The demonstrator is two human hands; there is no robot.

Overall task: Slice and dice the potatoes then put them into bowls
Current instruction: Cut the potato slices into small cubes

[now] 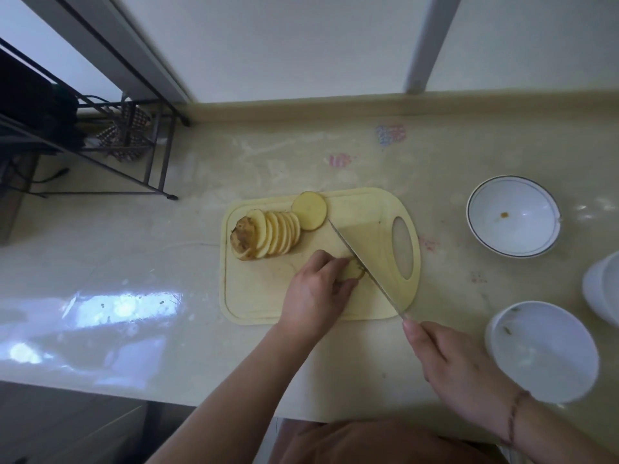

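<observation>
**Knife on the potato piece, slices fanned behind**

We see the right hand (459,373) curled round the handle of the knife (365,266), forefinger stretched toward the blade; the handle itself is hidden inside the fist. The blade runs away from us on a slant across the cutting board (248,303), its edge down on a small potato piece (353,271). Our left hand (315,293) holds that piece in place, fingers bent over it from the left and thumb tucked against its near side, so most of it is covered.

Farther back on the same pale yellow board lies a row of potato slices (278,234), leaning on one another like fallen dominoes, with a brown-skinned end piece (243,237) at the left end of the row. Just beside the right end of the row, a potato half (310,211) shows its cut face upward, close to the knife's tip. The board's oval handle hole sits at its right end.

To the right of the board, apart from it on the counter (134,262), stand white bowls: a rimmed bowl (512,216) farther back and a near bowl (542,353) beside the right wrist. A third white vessel (603,286) is cut by the picture's right edge. A black wire rack (117,142) stands at the counter's far left.
</observation>
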